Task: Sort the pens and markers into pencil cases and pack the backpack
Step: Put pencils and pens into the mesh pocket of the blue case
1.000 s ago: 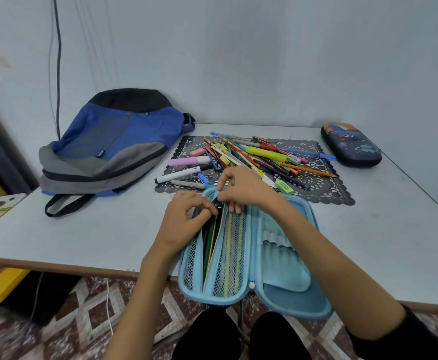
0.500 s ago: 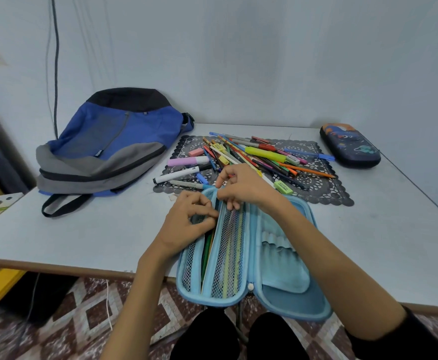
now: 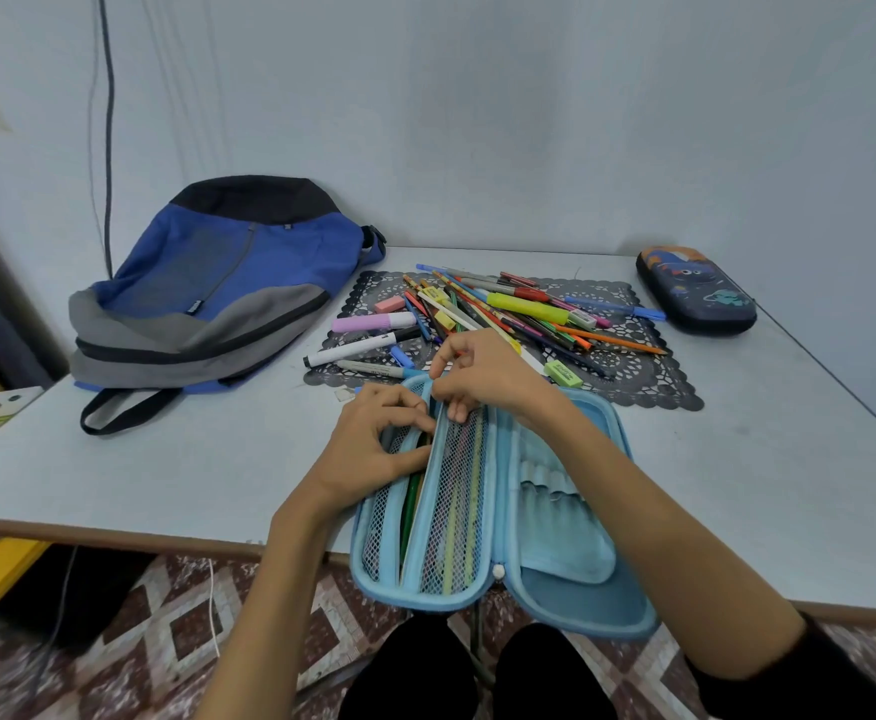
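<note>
The light blue pencil case [image 3: 571,589] lies open on the worktop [image 3: 165,470], its mesh divider [image 3: 456,501] covering coloured pencils. The left hand [image 3: 373,444] and right hand [image 3: 482,376], fingers curled, pinch the divider's far end.

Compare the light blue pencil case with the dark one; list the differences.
The blue case lies open; the dark case is closed. The blue case is plain, the dark case carries cartoon prints. The left hand and right hand hold the blue case at the near edge; the dark case sits untouched, far right. Both lie on the table.

Pale wall [image 3: 529,122]; patterned floor tiles [image 3: 176,631]
</note>
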Available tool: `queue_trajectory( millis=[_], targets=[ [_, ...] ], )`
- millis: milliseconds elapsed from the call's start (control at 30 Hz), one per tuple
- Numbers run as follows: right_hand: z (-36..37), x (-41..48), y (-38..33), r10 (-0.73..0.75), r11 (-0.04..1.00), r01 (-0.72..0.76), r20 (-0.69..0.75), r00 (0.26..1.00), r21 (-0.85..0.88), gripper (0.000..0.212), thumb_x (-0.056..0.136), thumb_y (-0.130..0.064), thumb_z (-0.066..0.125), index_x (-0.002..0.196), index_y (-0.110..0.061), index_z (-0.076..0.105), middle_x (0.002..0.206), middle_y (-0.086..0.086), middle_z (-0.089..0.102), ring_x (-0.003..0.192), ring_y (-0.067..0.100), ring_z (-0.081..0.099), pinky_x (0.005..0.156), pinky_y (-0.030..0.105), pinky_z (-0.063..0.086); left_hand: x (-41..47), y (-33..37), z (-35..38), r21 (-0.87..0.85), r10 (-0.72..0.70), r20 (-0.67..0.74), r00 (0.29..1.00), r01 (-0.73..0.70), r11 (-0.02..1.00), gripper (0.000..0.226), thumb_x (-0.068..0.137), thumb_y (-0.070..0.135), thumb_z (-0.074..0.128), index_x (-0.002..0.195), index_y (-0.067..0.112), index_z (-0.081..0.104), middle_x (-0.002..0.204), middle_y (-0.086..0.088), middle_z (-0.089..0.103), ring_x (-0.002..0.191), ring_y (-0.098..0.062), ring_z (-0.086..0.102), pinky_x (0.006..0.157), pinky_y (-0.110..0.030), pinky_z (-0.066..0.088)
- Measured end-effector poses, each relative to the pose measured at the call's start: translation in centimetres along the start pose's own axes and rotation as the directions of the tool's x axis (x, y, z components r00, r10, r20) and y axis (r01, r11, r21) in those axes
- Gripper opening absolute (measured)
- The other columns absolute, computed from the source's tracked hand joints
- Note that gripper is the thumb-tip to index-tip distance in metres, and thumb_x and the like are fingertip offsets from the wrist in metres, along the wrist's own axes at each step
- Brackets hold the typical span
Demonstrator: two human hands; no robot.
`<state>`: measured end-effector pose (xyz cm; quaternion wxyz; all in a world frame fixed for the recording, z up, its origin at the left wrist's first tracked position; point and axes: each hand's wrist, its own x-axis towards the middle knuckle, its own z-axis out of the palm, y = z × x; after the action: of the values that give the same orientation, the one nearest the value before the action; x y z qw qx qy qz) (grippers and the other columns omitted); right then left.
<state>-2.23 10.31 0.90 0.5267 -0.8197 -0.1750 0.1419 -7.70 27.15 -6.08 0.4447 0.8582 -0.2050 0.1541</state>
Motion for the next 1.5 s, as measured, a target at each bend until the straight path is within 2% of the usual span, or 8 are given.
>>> queue_trajectory(
  millis=[233,400,500,833,1033,1133,1300,1500],
  targets=[
    [-1.0,-0.3,-0.1,0.022,1.000,-0.022,0.043,0.999,-0.018,0.014,0.083,0.003,0.069,0.094,0.003,0.061,0.055,0.010,0.063,0.038,0.013,0.054,0.037,0.019,0.041,-0.2,0.5,0.1,-0.016,-0.022,-0.005,1.000,0.021,1.000,0.008,0.069,0.050,0.068,0.071,0.042,0.068,0.097,0.022,0.062,0.100,-0.006,0.048,0.088,-0.018,0.034],
    [-5.2,1.1,1.7,0.040,0.986,-0.094,-0.355,0.934,-0.136,0.006,0.086,-0.002,0.068,0.087,-0.007,0.066,0.068,0.008,0.064,0.042,0.010,0.052,0.043,0.021,0.043,-0.4,1.0,-0.3,-0.126,-0.075,-0.098,0.992,0.063,0.990,0.009,0.078,0.022,0.068,0.081,0.030,0.071,0.092,0.009,0.066,0.098,-0.014,0.058,0.090,-0.023,0.041],
    [-8.2,1.6,4.4,-0.007,0.921,-0.220,-0.576,0.817,-0.323,0.014,0.084,0.002,0.064,0.078,-0.010,0.067,0.089,0.009,0.069,0.071,0.018,0.063,0.069,0.033,0.053,-0.6,1.2,-0.4,-0.166,-0.095,-0.173,0.980,0.066,0.984,0.017,0.078,0.006,0.064,0.081,0.020,0.072,0.088,0.005,0.069,0.093,-0.014,0.063,0.088,-0.023,0.046],
    [-10.3,0.3,6.4,0.047,0.733,-0.457,-0.633,0.773,-0.503,0.010,0.083,-0.010,0.066,0.083,-0.012,0.076,0.086,0.008,0.072,0.075,0.022,0.060,0.063,0.029,0.043,-0.6,1.6,-0.3,-0.094,-0.098,-0.258,0.961,0.076,0.993,0.018,0.078,0.003,0.067,0.081,0.019,0.073,0.085,0.008,0.069,0.088,-0.013,0.065,0.085,-0.028,0.051],
    [-10.5,-0.2,4.3,-0.052,0.876,-0.267,-0.628,0.776,-0.402,0.009,0.074,-0.013,0.075,0.076,-0.020,0.069,0.083,0.004,0.070,0.077,0.020,0.064,0.067,0.031,0.049,-0.8,2.0,-0.3,-0.064,-0.124,-0.295,0.947,0.110,0.992,0.017,0.076,0.003,0.067,0.076,0.020,0.073,0.081,0.011,0.068,0.081,-0.008,0.059,0.077,-0.008,0.039],
    [-10.2,-0.6,2.4,-0.187,0.967,0.009,-0.688,0.701,-0.254,0.019,0.073,-0.005,0.074,0.085,-0.016,0.067,0.078,0.007,0.069,0.069,0.020,0.066,0.070,0.040,0.058,-0.8,2.2,-0.3,-0.085,-0.152,-0.302,0.941,0.133,0.988,0.015,0.076,0.005,0.066,0.076,0.018,0.073,0.078,0.013,0.067,0.075,-0.004,0.054,0.070,-0.005,0.035],
    [-8.4,-1.4,-2.1,-0.248,0.921,0.390,-0.762,0.598,0.006,0.025,0.082,-0.008,0.073,0.104,-0.010,0.061,0.081,0.008,0.069,0.056,0.009,0.064,0.050,0.023,0.051,-0.8,2.2,-0.2,-0.145,-0.202,-0.288,0.936,0.166,0.975,0.019,0.078,0.002,0.065,0.074,0.019,0.072,0.078,0.013,0.068,0.066,-0.002,0.048,0.066,-0.009,0.036],
    [-3.7,-1.7,-4.4,-0.202,0.913,0.336,-0.459,0.865,0.231,0.035,0.084,0.000,0.069,0.112,-0.010,0.051,0.073,0.012,0.070,0.051,0.018,0.060,0.048,0.023,0.050,-0.8,2.2,-0.1,-0.171,-0.211,-0.272,0.939,0.168,0.971,0.014,0.075,0.014,0.061,0.071,0.026,0.069,0.074,0.016,0.065,0.065,-0.002,0.046,0.065,-0.011,0.037]
  ],
)
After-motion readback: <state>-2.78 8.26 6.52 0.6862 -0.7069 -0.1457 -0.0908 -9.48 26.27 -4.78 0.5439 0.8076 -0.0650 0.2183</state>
